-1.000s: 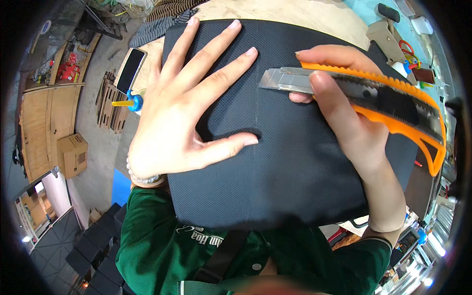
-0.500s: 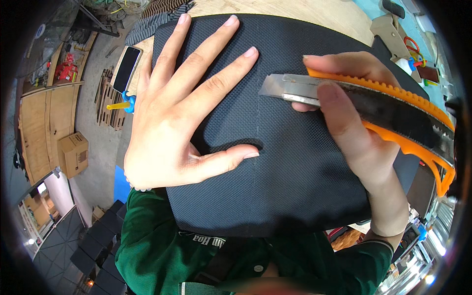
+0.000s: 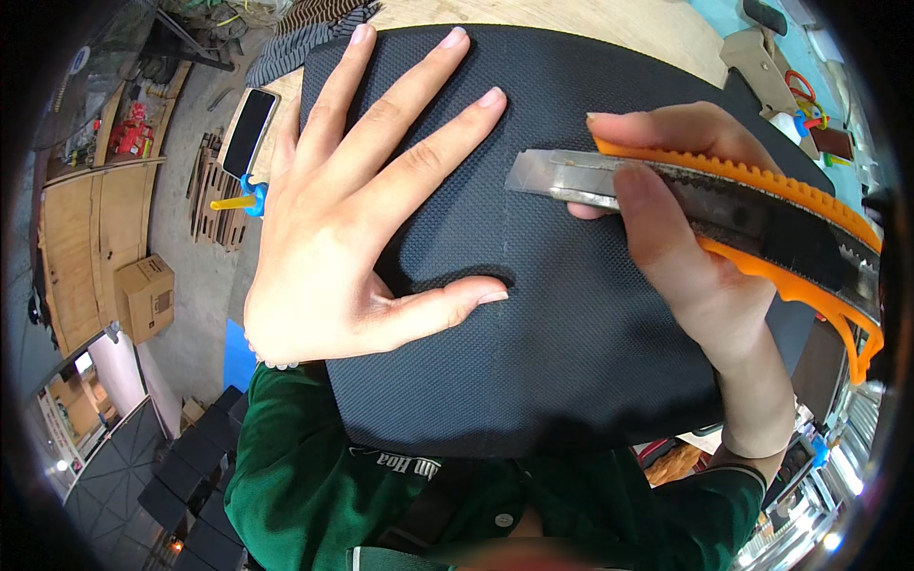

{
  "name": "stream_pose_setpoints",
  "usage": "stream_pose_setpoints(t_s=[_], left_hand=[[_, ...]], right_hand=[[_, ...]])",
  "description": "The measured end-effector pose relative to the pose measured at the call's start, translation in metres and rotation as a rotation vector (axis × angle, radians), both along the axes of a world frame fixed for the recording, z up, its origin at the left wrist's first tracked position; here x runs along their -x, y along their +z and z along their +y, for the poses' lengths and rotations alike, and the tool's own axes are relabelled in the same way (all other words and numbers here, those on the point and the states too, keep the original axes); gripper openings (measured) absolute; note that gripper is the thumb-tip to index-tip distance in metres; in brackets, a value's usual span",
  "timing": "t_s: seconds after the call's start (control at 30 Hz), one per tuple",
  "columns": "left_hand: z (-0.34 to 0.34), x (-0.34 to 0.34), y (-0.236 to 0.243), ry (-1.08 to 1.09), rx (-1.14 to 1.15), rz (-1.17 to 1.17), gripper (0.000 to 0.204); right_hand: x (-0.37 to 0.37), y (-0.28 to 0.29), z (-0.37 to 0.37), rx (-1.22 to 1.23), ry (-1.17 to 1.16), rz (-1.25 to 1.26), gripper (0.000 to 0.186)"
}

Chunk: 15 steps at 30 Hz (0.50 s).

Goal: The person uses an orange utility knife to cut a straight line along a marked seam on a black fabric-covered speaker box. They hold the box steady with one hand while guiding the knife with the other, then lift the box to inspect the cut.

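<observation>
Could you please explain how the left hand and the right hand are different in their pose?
The left hand lies palm down on the black panel, while the right hand grips an orange utility knife. The left hand's fingers are fanned apart; the right hand's fingers curl around the tool. Both hands are ungloved.

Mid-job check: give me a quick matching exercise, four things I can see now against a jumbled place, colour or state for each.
Things:
1. left hand
2. utility knife
3. phone
4. cardboard box

Descriptions:
a. brown
b. held in the right hand
c. screen dark
d. spread over the black textured piece

Pairs: 1-d, 2-b, 3-c, 4-a
</observation>
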State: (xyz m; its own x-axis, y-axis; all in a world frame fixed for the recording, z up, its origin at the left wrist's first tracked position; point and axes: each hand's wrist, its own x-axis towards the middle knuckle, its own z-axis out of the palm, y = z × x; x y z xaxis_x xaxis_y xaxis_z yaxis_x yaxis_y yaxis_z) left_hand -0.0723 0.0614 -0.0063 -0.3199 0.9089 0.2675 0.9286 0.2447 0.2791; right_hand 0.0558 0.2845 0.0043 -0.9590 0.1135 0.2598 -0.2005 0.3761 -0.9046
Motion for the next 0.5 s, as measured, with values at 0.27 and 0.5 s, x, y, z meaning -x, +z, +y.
stream_pose_setpoints(t_s=[0.27, 0.5], left_hand=[[0.0002, 0.0003, -0.0011, 0.001, 0.009, 0.006, 0.091], [0.0000, 0.0007, -0.0018, -0.005, -0.007, 0.011, 0.091]], right_hand=[[0.0016, -0.0023, 0.0016, 0.046, 0.035, 0.044, 0.021], [-0.0030, 0.0026, 0.0002, 0.010, 0.026, -0.030, 0.023]])
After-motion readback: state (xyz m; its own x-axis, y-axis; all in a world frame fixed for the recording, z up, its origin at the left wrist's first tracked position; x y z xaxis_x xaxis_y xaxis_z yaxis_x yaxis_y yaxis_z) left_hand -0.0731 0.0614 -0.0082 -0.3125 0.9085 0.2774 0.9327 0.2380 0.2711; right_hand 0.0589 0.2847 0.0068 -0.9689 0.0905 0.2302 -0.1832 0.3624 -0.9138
